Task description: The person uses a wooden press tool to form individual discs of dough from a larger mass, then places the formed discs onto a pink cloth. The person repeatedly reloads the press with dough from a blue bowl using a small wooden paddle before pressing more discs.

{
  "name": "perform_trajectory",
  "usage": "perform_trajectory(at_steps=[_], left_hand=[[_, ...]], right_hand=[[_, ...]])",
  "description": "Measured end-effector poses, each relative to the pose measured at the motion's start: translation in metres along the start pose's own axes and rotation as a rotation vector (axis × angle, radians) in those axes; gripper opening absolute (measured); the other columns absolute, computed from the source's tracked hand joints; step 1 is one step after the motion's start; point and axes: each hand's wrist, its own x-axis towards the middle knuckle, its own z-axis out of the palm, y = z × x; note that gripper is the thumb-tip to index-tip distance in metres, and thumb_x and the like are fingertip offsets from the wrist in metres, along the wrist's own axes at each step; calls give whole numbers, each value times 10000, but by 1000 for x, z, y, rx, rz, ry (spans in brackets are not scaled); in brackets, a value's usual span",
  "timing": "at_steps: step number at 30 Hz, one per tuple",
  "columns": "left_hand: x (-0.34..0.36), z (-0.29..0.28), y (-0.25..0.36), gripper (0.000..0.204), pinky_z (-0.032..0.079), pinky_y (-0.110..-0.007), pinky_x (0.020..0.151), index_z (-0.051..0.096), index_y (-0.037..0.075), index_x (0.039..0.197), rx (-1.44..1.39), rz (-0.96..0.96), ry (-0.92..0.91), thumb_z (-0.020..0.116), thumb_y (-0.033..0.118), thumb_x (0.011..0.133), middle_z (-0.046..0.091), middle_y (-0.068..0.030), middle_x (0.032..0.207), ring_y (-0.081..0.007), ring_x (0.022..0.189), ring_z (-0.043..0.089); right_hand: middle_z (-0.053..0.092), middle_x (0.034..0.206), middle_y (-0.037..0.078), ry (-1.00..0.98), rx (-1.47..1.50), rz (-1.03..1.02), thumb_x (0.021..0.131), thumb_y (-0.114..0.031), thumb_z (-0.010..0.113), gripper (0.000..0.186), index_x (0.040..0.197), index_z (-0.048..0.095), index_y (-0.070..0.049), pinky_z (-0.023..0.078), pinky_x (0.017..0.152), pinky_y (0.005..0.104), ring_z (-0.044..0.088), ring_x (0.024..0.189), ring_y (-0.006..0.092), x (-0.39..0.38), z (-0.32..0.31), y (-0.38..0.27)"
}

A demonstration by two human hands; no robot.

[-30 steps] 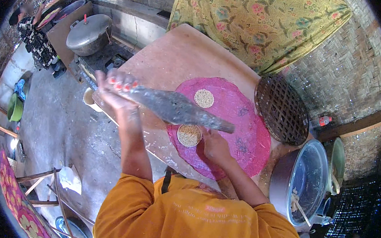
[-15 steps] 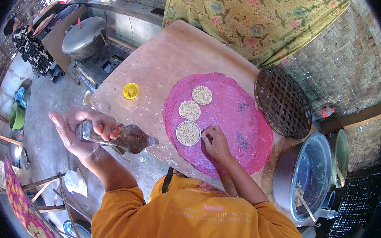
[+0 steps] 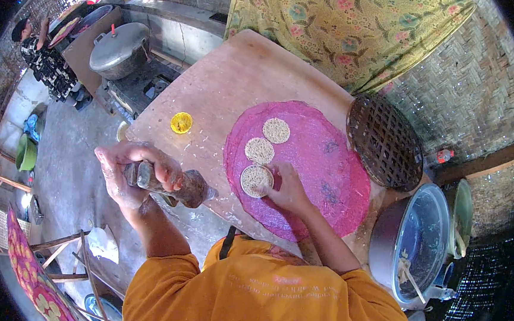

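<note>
My left hand (image 3: 143, 175), smeared with white dough, is wrapped round a dark brown hand press (image 3: 193, 193), held tilted beside the table edge. My right hand (image 3: 289, 189) pinches the right side of a thin round ring mould (image 3: 242, 187), fingers closed on its rim. Inside the ring lies a flat disc of pale, thin noodle-like strands (image 3: 254, 178). Two more such discs, a middle one (image 3: 259, 150) and a far one (image 3: 276, 130), lie bare in a slanting row. All rest on a round pink mesh sheet (image 3: 316, 164).
The sheet lies on a wooden table (image 3: 215, 80) with a small yellow fluted dish (image 3: 181, 122). A dark woven tray (image 3: 385, 142) leans at the right, near a large basin (image 3: 387, 238). A lidded pot (image 3: 120, 49) stands far left, with another person (image 3: 48, 65) beyond.
My right hand has shifted left and closed over the ring's right edge. My left hand, with the press, has moved right and turned slightly.
</note>
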Motion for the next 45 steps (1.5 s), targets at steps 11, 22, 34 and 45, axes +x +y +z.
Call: perform_trajectory(at_steps=[11,22,34,45], left_hand=[[0,5,4,801,389,-344,362,442,9,517,35,50,-20,156,627,938,446,-142,435,-244,332,415],[0,-13,-5,665,474,-359,513,504,-32,725,-7,28,-214,554,624,815,527,-128,568,-240,506,549],[38,17,-20,533,481,-366,495,459,111,752,-601,-19,-501,506,633,846,455,14,482,-186,404,492],[29,107,-177,605,446,-422,654,469,157,681,-1099,-508,22,281,695,883,437,0,575,-206,556,492]], right_hand=[[508,1263,162,-46,-141,-112,630,-263,778,739,1272,466,-73,354,968,461,479,1130,363,-20,3,-7],[531,1199,175,20,-133,-17,594,-381,816,828,1276,459,-77,352,968,468,484,1118,357,-52,-41,3],[511,1242,173,-91,-18,-1,656,-403,786,811,1301,444,-50,371,962,429,486,1134,306,-85,-31,27],[639,842,95,-581,735,749,837,-729,388,752,1169,547,-72,514,562,279,630,690,177,-70,-142,-22]])
